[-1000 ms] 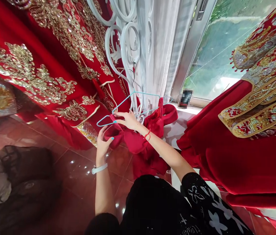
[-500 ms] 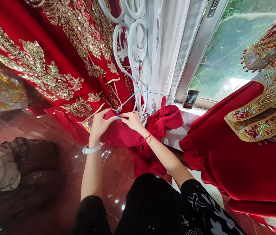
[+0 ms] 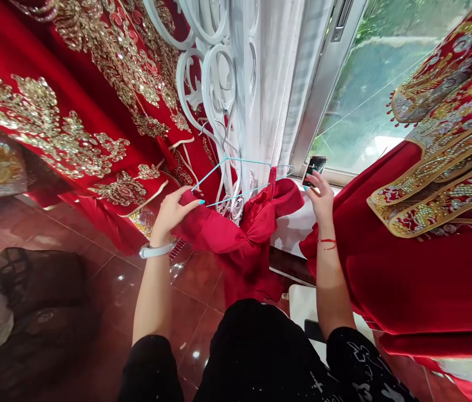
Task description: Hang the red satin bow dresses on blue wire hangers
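Note:
A plain red garment [image 3: 236, 234] hangs on a light blue wire hanger [image 3: 240, 178] in front of a white curtain [image 3: 269, 100]. My left hand [image 3: 173, 211], with a white wristband, is closed on the garment's left shoulder at the hanger's left end. My right hand [image 3: 322, 198], with a red string at the wrist, has its fingers apart and touches a small dark card-like object [image 3: 314, 167] on the window sill, just right of the hanger.
Red gowns with gold embroidery hang at the left [image 3: 72, 111] and right [image 3: 437, 184]. A white scrollwork rack [image 3: 206, 89] stands behind the hanger. The window [image 3: 378, 84] is at the back. Dark bags [image 3: 30, 301] lie on the red tiled floor.
My right hand has let go of the garment's left shoulder and moved right to the dark object on the sill. My left hand stays on the garment.

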Action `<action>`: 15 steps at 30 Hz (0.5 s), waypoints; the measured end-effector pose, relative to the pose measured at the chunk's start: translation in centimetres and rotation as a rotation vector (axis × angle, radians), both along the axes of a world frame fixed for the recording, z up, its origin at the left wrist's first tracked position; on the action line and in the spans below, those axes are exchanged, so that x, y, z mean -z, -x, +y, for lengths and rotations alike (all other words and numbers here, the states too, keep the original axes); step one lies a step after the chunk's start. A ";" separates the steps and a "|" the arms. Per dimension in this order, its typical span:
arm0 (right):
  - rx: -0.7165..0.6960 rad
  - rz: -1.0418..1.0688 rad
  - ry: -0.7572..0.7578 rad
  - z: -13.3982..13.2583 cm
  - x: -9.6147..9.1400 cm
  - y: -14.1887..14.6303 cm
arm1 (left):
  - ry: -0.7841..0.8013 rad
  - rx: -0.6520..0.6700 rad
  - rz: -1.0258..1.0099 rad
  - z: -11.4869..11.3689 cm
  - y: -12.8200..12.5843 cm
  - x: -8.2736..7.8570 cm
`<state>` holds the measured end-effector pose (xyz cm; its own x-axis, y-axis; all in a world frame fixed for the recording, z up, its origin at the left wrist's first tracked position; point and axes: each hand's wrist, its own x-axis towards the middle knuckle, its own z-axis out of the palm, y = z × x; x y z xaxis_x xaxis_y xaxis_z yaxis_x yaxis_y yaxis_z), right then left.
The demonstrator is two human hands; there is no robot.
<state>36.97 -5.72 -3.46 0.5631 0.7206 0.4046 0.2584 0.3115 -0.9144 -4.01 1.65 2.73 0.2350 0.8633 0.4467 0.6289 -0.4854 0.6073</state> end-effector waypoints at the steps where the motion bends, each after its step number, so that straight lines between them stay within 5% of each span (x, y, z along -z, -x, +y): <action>1: -0.074 0.011 0.062 0.1 0.6 -1.5 | -0.056 0.004 -0.011 -0.3 -0.5 -0.1; 5: -0.280 0.003 0.168 1.4 1.9 -2.9 | -0.320 -0.018 -0.036 -2.0 -5.4 0.4; 8: -0.215 -0.030 0.161 1.9 1.8 -1.8 | -0.184 0.336 0.146 -2.1 -11.1 1.6; 10: -0.154 -0.038 0.148 1.7 1.7 -1.4 | -0.081 0.440 0.201 -1.5 -14.8 2.1; 15: -0.030 0.020 0.082 0.5 1.8 -2.1 | 0.127 0.263 0.200 -0.5 -20.6 2.4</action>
<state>39.03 -5.25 -5.22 0.5484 0.7674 0.3321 0.2316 0.2422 -0.9422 16.60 1.16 0.37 0.5283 0.8073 0.2628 0.6051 -0.5752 0.5505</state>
